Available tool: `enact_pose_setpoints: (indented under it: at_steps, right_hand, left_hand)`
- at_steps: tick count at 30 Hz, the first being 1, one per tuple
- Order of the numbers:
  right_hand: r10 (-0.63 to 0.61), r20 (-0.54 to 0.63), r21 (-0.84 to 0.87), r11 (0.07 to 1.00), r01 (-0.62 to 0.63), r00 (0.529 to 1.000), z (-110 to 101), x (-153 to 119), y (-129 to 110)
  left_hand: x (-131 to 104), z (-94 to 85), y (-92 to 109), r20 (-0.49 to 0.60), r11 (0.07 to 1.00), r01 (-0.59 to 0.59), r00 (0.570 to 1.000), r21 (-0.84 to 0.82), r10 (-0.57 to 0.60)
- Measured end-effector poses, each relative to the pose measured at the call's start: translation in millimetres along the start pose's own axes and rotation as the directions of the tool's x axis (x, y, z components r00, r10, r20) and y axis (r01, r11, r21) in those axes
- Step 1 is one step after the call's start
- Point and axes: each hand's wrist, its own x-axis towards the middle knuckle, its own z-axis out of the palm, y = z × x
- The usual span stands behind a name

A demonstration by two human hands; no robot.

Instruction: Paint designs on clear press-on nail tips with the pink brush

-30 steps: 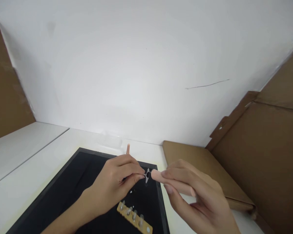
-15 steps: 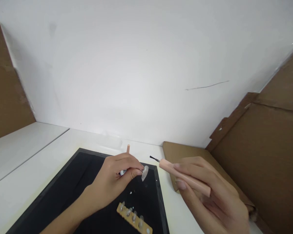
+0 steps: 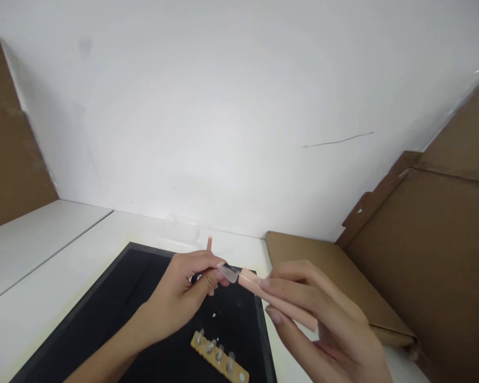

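My left hand (image 3: 183, 287) pinches a clear false nail (image 3: 228, 273) between thumb and fingertips, above a black mat. In my right hand (image 3: 327, 322) is a nail polish brush with a thick peach handle (image 3: 277, 299), gripped between thumb and fingers. Its dark bristles lie against the false nail, partly seen through or behind it. Below the hands, a yellowish holder (image 3: 211, 359) carries several clear nail tips upright in a row. Behind my left hand rises the end of a peach rod (image 3: 209, 243); its lower part is hidden.
The dark-framed black mat (image 3: 143, 276) lies on a white table (image 3: 80, 234), with small white specks on it. A flat cardboard box (image 3: 303, 247) lies at the right. Cardboard panels stand at both sides, and a white wall (image 3: 223, 106) closes the back.
My right hand has moved left, bringing the brush from apart to the false nail. My left hand has turned the false nail from nearly upright to slanted.
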Motion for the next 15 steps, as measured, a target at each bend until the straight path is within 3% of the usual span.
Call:
enact_pose_setpoints:
  at_steps: [15]
  right_hand:
    - [0.025,0.072,0.022,0.999,-0.026,0.997,-1.2,-0.3,-1.8]
  left_hand:
    - [0.1,-1.9,2.1,0.026,0.964,0.161,0.987,-0.211,-0.159]
